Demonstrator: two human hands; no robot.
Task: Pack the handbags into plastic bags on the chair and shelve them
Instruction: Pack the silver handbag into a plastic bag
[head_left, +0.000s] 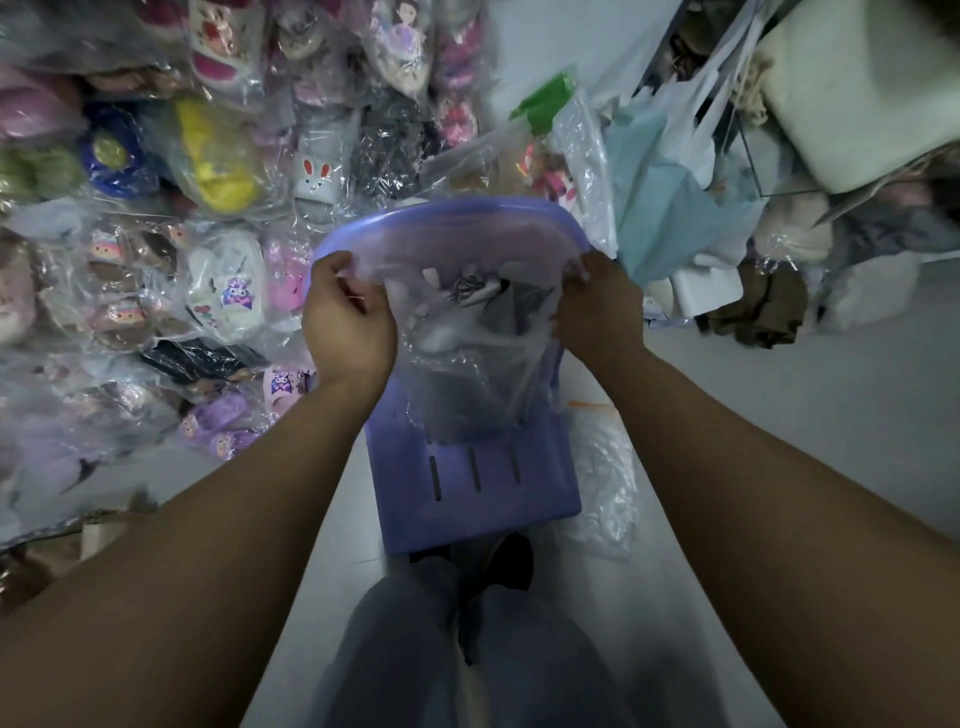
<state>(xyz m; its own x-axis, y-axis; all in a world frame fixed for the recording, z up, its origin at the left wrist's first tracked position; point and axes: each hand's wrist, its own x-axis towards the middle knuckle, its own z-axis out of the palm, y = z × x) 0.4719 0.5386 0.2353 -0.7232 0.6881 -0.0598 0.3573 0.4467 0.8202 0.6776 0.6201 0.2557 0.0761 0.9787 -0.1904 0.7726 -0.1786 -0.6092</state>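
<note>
Fingers (340, 273) of your left hand (348, 317) and right hand (597, 306) pinch opposite sides of the plastic bag (467, 364) at its mouth, above the chair (467, 499); the grey handbag (501, 306) sits inside. Bagging seems done: next, close the mouth and shelve it

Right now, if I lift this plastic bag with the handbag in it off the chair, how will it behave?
Likely floppy: the plastic bag is thin and wrinkled, hanging from where the left hand and right hand pinch its rim. Probably bottom-heavy, since the grey handbag sags low toward the chair. The glossy film may slip.
</note>
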